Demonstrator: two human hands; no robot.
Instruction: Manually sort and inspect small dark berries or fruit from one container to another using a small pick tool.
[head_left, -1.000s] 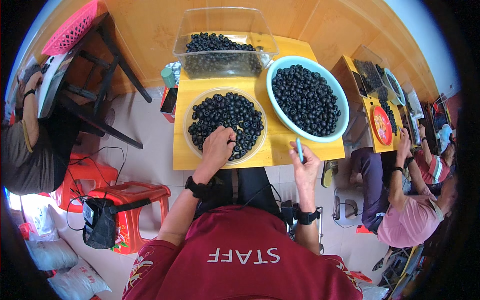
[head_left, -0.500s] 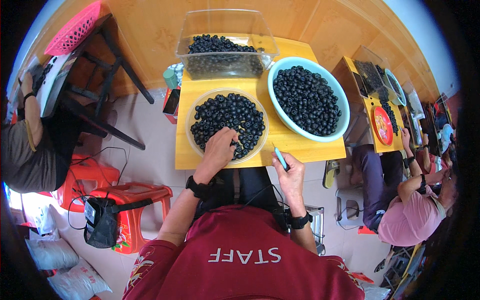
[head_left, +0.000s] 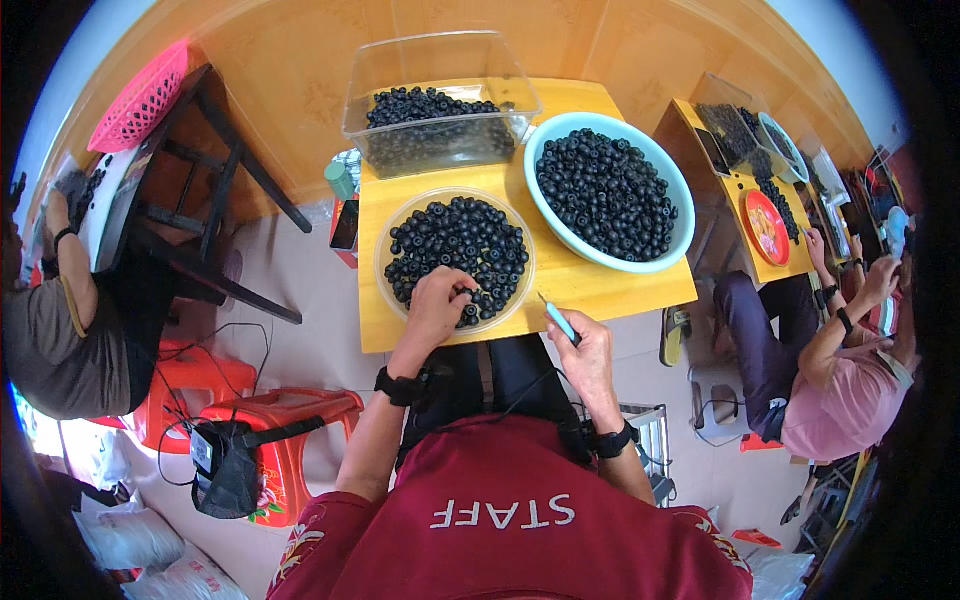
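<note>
My left hand (head_left: 437, 308) is at the near side of a shallow clear round tray (head_left: 381, 285). Its fingers are curled and pinched together on a small black round part (head_left: 466, 296), mostly hidden by the fingertips. Many like it, some showing a hole, fill the tray as a dark heap (head_left: 450, 235). In my right hand (head_left: 590, 355) is a slim light-blue-handled tool (head_left: 562, 323) with a thin pointed tip, held over the table's near edge. To the right of the tray, a pale blue basin (head_left: 538, 205) holds a large heap of the same parts.
Behind the tray, a clear plastic box (head_left: 440, 150) with more black parts stands on the yellow table (head_left: 590, 290). A phone (head_left: 345, 225) and a green-capped bottle (head_left: 339, 180) are at its left. Co-workers sit on both sides; red stools (head_left: 285, 420) stand at left.
The whole view has shifted slightly. My left fingers have drawn closer together at the tray's near side. My right hand still holds the tool, its tip now pointing more to the left.
</note>
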